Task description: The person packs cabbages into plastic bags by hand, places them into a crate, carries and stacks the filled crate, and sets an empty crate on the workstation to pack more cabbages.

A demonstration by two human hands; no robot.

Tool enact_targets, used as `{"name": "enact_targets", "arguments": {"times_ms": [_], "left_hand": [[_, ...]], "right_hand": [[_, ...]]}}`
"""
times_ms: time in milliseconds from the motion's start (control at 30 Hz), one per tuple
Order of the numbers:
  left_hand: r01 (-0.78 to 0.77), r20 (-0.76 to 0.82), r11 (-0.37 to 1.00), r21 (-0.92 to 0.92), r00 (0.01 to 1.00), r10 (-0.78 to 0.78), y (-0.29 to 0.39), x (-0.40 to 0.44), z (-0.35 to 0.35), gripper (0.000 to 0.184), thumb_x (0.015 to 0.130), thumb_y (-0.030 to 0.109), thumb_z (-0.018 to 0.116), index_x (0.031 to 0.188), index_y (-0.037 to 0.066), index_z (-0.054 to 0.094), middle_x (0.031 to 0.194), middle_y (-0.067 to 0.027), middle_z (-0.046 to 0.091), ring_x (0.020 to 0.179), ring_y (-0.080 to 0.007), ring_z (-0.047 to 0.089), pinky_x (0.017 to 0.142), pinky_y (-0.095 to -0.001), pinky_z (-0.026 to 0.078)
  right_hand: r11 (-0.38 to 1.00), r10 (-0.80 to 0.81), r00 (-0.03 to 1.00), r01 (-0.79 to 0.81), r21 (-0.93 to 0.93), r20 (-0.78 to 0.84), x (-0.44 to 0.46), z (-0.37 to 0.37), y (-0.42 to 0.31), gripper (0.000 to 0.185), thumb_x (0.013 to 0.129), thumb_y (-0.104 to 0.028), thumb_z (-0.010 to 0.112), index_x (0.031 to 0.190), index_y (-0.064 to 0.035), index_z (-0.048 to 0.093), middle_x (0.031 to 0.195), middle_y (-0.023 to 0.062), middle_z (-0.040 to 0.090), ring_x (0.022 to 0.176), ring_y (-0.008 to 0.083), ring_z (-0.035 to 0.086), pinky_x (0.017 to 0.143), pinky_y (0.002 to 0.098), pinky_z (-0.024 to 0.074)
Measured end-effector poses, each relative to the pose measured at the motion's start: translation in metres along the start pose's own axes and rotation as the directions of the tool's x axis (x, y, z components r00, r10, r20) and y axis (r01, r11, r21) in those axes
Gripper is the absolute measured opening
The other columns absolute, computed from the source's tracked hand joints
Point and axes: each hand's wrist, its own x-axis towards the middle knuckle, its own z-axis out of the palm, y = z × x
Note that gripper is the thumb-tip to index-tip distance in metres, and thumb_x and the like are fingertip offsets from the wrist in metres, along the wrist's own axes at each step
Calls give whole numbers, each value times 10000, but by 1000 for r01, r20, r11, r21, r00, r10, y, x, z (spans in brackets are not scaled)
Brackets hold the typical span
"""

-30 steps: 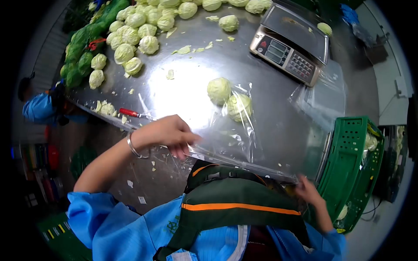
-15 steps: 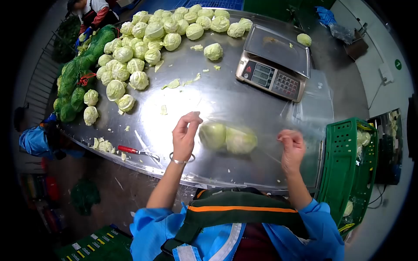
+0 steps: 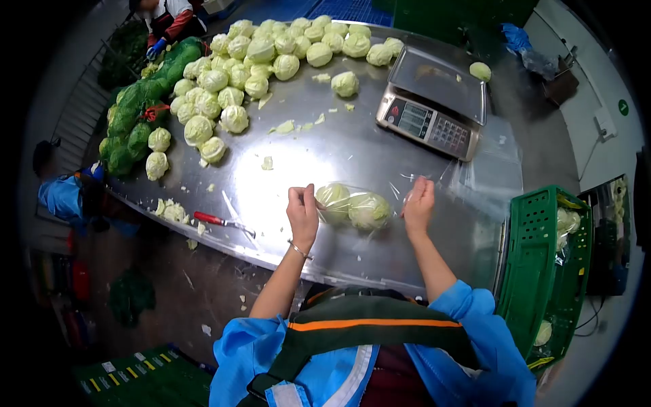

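Two pale green cabbages (image 3: 369, 211) lie side by side in a clear plastic bag (image 3: 352, 192) on the metal table, in front of my body. My left hand (image 3: 303, 214) is closed on the bag at its left end, close beside the smaller-looking cabbage. At the other end, my right hand (image 3: 419, 205) pinches the bag's thin film, a little apart from the right cabbage. The film is see-through, so its exact edges are hard to make out.
Loose cabbages (image 3: 261, 50) are heaped at the back left, beside green net sacks (image 3: 129, 129). A red-handled knife (image 3: 210, 218) lies near the front edge. A digital scale (image 3: 434, 102), plastic bags (image 3: 485, 163) and a green crate (image 3: 532, 237) are rightward. A co-worker (image 3: 169, 24) stands far left.
My hands have drawn closer together, the right one moving left and slightly up. The bagged cabbages, blurred earlier, now look sharp. The camera view has shifted slightly.
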Motion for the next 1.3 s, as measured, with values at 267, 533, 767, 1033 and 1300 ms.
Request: {"name": "enact_targets", "arguments": {"times_ms": [267,533,767,1033,1300], "left_hand": [[421,-89,902,-94,899,-429,-48,-115,-54,242,928,216,499,781,29,456,652,-42,524,595,-109,571,548,-223,426],[-780,714,458,426,601,360,24,-86,-19,311,763,260,623,1054,156,590,1082,-92,545,1036,-276,503,906,-430,362],[-409,642,691,596,760,-104,-32,-41,-32,273,828,336,552,1032,173,633,1083,-105,549,1015,-296,513,863,-408,425],[34,547,574,818,266,-794,-74,41,-28,404,910,414,401,1112,126,599,1030,-124,621,954,-212,584,733,-334,491],[811,747,269,520,-279,-604,-14,50,9,775,839,681,280,1268,46,397,1006,-172,625,743,-287,668,428,-279,544]], "right_hand": [[956,93,986,-49,-290,138,-53,-12,115,337,955,-278,407,777,3,465,606,128,459,569,206,430,557,357,379],[898,290,928,-180,-400,233,-91,-17,98,326,944,-273,418,806,7,512,614,144,518,587,250,530,562,361,432],[818,323,841,-17,-575,435,-74,-24,90,269,857,-123,481,1108,-29,502,960,183,574,916,267,584,778,407,474],[909,378,763,-414,-51,524,-55,5,80,602,783,-86,541,1346,-25,336,1203,117,512,1034,237,515,909,324,404],[824,364,759,-533,193,540,-14,-43,5,663,838,-178,602,1382,-92,233,1327,130,315,1181,292,397,960,373,400]]}}
